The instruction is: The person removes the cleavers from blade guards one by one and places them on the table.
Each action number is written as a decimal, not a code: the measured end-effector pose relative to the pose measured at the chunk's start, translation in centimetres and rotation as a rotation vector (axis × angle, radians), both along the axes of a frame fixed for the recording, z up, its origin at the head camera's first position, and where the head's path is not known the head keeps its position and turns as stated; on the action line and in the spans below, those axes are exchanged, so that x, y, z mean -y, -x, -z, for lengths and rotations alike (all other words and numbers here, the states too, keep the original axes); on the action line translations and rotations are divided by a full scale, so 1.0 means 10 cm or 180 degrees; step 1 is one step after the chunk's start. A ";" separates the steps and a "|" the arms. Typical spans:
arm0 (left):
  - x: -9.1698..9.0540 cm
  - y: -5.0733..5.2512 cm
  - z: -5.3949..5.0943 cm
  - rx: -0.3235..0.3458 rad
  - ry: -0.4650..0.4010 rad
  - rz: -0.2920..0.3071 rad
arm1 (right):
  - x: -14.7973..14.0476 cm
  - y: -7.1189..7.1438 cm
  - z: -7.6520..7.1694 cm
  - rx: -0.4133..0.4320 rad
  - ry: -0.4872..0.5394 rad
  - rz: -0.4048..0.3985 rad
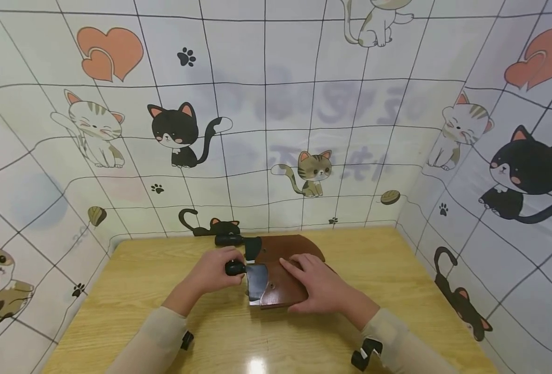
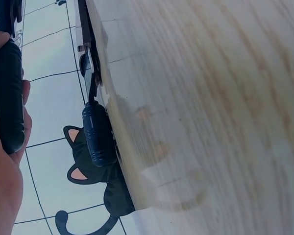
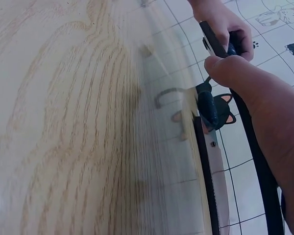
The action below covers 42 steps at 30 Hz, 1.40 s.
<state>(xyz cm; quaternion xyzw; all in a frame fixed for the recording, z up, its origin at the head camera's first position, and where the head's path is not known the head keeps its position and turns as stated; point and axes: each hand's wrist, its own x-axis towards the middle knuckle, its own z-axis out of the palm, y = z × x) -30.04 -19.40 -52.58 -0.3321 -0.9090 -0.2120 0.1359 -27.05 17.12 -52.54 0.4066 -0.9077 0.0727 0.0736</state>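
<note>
My left hand (image 1: 212, 270) grips the black handle (image 1: 235, 267) of a cleaver. Bare metal of its wide blade (image 1: 257, 283) shows beside the handle, and the rest is inside a brown leather sheath (image 1: 280, 292). Across that sheath lies my right hand (image 1: 320, 283), holding it with the thumb at the near edge. In the right wrist view the sheath (image 3: 255, 152) appears edge-on, raised off the table. Behind it, a second cleaver with a black ridged handle (image 2: 99, 134) lies on the table in its own brown sheath (image 1: 299, 244).
The wooden table (image 1: 163, 259) has a glossy top and ends at a back edge close to the second cleaver. White tiled-pattern sheeting (image 1: 243, 67) with cartoon cats encloses the back and both sides. Black camera straps (image 1: 367, 353) are on the wrists.
</note>
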 end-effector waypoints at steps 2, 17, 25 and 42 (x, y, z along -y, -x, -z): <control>0.01 -0.01 0.01 0.0009 -0.0011 0.0014 | 0.00 -0.01 0.00 0.0017 -0.0044 0.0008; 0.05 0.00 0.04 -0.0035 -0.0047 0.0074 | 0.03 -0.03 0.01 0.0090 -0.0070 0.0083; 0.05 -0.01 0.05 -0.0008 -0.0041 -0.0002 | 0.03 -0.03 -0.01 0.0157 0.0009 0.0069; 0.05 0.00 0.01 -0.0015 -0.0060 0.0039 | 0.02 0.00 -0.03 0.0068 0.0070 0.0032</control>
